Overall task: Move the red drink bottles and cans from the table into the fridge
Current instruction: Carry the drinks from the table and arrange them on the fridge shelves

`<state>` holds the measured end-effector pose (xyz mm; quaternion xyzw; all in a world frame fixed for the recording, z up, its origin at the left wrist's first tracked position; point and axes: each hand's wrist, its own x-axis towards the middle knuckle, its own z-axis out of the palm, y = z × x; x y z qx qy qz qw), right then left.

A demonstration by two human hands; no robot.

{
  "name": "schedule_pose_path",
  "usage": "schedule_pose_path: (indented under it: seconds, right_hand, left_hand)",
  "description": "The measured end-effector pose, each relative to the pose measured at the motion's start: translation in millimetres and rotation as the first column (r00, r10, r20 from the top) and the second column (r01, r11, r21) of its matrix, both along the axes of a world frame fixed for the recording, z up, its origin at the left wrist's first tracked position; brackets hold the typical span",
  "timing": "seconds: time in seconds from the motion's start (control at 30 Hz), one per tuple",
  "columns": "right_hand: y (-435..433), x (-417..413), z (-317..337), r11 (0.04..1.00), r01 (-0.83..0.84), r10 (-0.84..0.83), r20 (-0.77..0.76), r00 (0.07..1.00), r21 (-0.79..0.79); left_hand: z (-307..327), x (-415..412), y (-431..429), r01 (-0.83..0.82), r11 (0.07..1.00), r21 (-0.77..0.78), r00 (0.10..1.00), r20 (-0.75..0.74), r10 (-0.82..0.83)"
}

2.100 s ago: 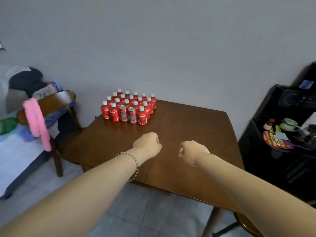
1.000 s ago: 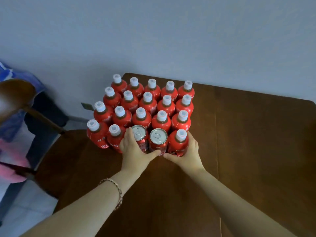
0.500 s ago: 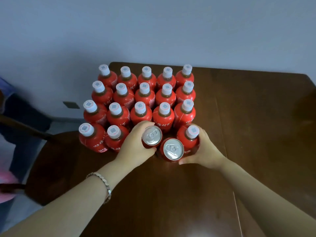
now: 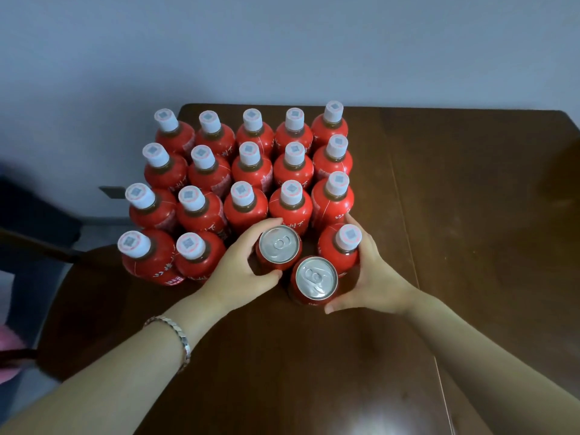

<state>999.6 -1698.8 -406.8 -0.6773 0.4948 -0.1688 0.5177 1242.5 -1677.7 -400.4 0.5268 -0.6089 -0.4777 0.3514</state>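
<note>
You are at the pickup step: nothing has left the dark brown wooden worktop [image 4: 439, 215] yet, and the fridge is not showing in this view. Your left hand [image 4: 238, 274] is grasping the far red aluminium can with the silver pull-tab lid [image 4: 278, 244], fingers curling over its far side and thumb on its near side. Your right hand [image 4: 373, 277] is grasping two things at once: the thumb is pressing the near red can [image 4: 316, 277] while the fingers are wrapping the right side of the white-capped red bottle [image 4: 347, 237] just behind it. The two cans are touching each other at the front of the block of red plastic bottles with white caps [image 4: 248, 171].

The next move is probably a straight lift. The right-hand pair is likely the weaker hold, so squeeze the can and the bottle together before you raise them. The far can is touching the bottles behind it, so draw it toward you as it rises.

The block is sitting in the far left corner, its left column close to the left edge and its back row close to the grey wall [image 4: 282, 42]. Bare wood is showing to the right and on the near side, so that is your room for pulling back.
</note>
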Motion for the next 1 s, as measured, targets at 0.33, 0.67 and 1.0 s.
schedule_pose_path:
  seconds: [0.33, 0.67, 1.0]
  right_hand:
    - [6.4, -2.8, -7.4, 1.0, -0.026, 0.026, -0.016, 1.0, 0.011]
    - [-2.9, -3.7, -18.3, 1.0, -0.006, 0.006, 0.007, 1.0, -0.007]
    - [-7.9, -2.3, -24.8, 0.997, 0.005, -0.016, 0.138, 0.99, 0.076]
  left_hand:
    - [-21.3, -42.4, 39.5, 0.026, 0.986, -0.164, 0.958, 0.285, 0.022]
    - [-37.9, -43.5, 32.7, 0.063, 0.934, -0.353, 0.977, 0.213, 0.014]
    - [-52.2, -47.0, 29.1, -0.003, 0.877, -0.48, 0.975, 0.195, 0.11]
